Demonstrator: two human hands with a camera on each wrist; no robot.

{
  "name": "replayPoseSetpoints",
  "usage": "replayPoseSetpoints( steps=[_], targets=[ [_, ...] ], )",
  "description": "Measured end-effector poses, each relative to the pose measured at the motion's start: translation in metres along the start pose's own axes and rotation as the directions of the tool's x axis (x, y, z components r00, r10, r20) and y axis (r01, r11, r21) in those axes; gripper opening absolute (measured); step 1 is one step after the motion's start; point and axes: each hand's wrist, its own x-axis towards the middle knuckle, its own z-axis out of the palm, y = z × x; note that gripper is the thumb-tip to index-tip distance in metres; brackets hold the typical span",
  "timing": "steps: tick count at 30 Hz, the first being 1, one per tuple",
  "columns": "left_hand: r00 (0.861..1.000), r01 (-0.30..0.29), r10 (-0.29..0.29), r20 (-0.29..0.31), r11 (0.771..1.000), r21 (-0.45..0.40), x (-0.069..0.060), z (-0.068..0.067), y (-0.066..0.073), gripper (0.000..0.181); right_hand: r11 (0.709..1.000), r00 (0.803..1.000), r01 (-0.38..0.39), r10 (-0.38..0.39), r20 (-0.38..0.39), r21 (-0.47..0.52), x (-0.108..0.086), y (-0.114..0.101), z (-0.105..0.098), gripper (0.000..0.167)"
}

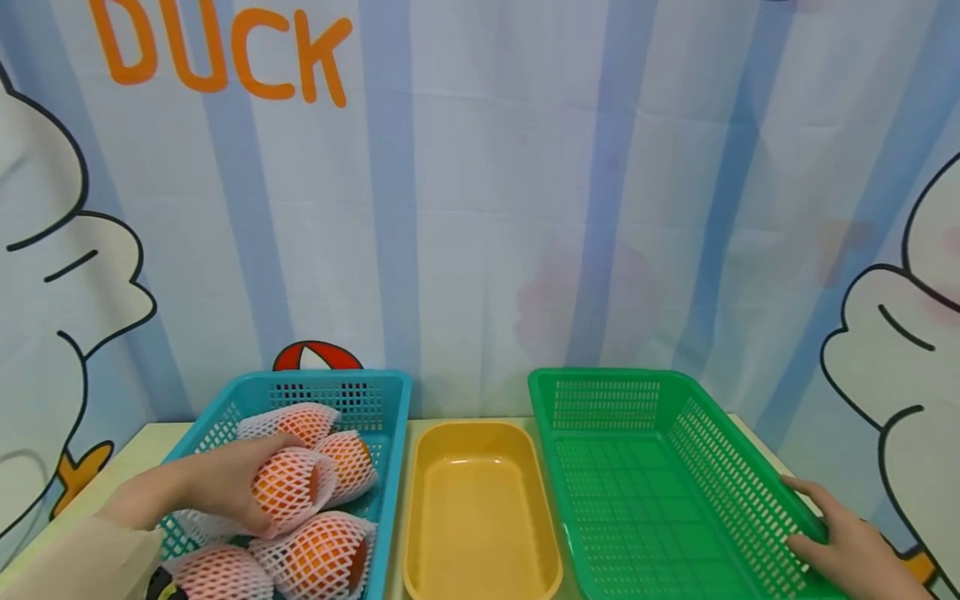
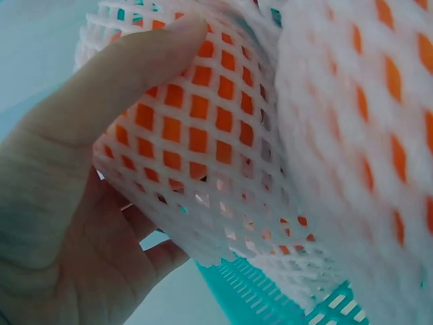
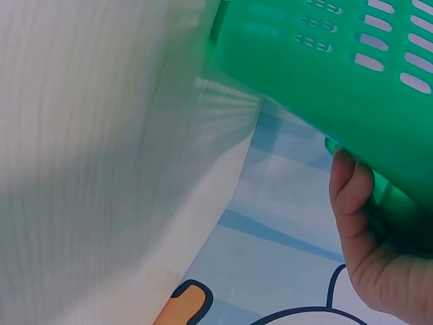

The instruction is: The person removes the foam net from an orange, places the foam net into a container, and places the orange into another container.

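Observation:
My left hand [image 1: 232, 483] grips an orange fruit in a white foam net [image 1: 288, 490], over the blue basket [image 1: 398, 467] at the left. In the left wrist view the thumb of the left hand [image 2: 88, 149] lies across the netted fruit [image 2: 196, 122], and another netted fruit [image 2: 365, 135] is beside it. Several more netted fruits [image 1: 318, 554] lie in that basket. At the right, my right hand [image 1: 855, 542] holds the side rim of the green basket [image 1: 637, 500], which has nothing in it. The right wrist view shows the right hand's [image 3: 379, 250] fingers curled at the green basket's [image 3: 311, 88] edge.
Between the two baskets stands a yellow tray [image 1: 483, 517] on the pale table [image 1: 135, 457]. A striped curtain [image 1: 480, 208] with cartoon figures and orange letters hangs behind the table.

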Motion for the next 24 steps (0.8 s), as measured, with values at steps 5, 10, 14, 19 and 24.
replayPoseSetpoints(
  steps=[5, 10, 14, 19, 24],
  targets=[
    [0.999, -0.017, 0.018, -0.039, 1.0, 0.017, -0.006, -0.004, 0.0, 0.089, 1.0, 1.0, 0.005, -0.005, 0.0, -0.009, 0.0, 0.0, -0.001, 0.073],
    [0.998, -0.016, 0.016, -0.067, 1.0, 0.001, -0.012, -0.007, -0.001, 0.09, 1.0, 1.0, 0.008, -0.008, 0.001, -0.025, 0.0, 0.001, 0.0, 0.075],
    [0.996, -0.027, 0.026, -0.081, 1.0, -0.014, -0.016, -0.009, -0.002, 0.089, 1.0, 1.0, 0.002, -0.002, -0.003, -0.022, 0.0, 0.002, 0.0, 0.075],
    [0.988, -0.012, 0.017, -0.156, 0.999, 0.036, -0.023, -0.013, 0.001, 0.093, 1.0, 1.0, 0.009, -0.009, 0.003, -0.02, 0.001, 0.001, 0.001, 0.075],
    [0.98, 0.006, 0.005, -0.2, 0.998, 0.059, -0.027, -0.016, 0.007, 0.096, 1.0, 1.0, 0.0, 0.0, -0.004, -0.017, 0.0, 0.0, 0.001, 0.075]
  ],
)
